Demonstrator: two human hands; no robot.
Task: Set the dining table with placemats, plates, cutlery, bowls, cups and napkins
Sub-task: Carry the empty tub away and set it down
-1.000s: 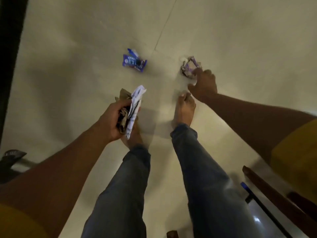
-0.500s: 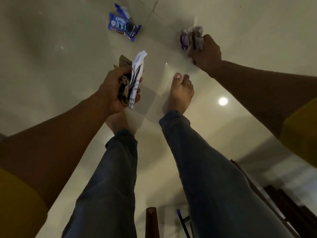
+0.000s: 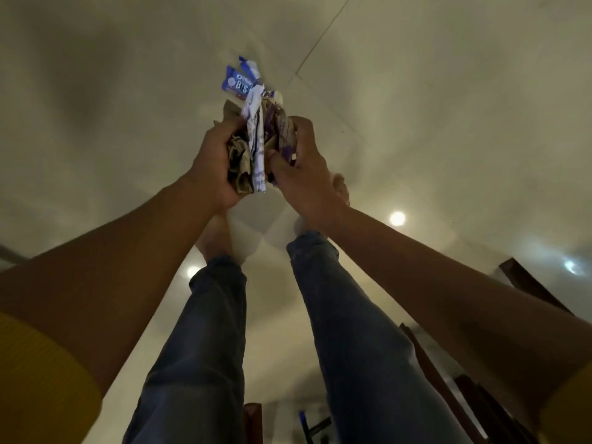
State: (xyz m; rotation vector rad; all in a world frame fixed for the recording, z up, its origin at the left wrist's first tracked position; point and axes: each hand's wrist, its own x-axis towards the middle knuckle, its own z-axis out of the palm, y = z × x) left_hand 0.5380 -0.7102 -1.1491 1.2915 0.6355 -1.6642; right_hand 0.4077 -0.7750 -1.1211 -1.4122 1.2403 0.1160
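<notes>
I look down at a pale tiled floor past my own legs. My left hand [image 3: 213,168] grips a bunch of crumpled wrappers [image 3: 253,149], brown paper and a white printed strip. My right hand [image 3: 301,174] holds a crumpled purple wrapper [image 3: 282,136] and presses it against that bunch, so both hands meet in front of me. A blue biscuit wrapper [image 3: 238,84] lies on the floor just beyond the hands, partly hidden by the bunch. No tableware is in view.
Dark wooden chair parts [image 3: 528,283] stand at the right edge, with more [image 3: 448,389] at the lower right. A brown leg [image 3: 253,421] and a blue bar [image 3: 307,424] show at the bottom. Ceiling lights reflect off the glossy tiles [image 3: 397,218].
My right hand picked the purple wrapper up off the floor and brought it left to the bunch in my left hand. My view rose as I straightened.
</notes>
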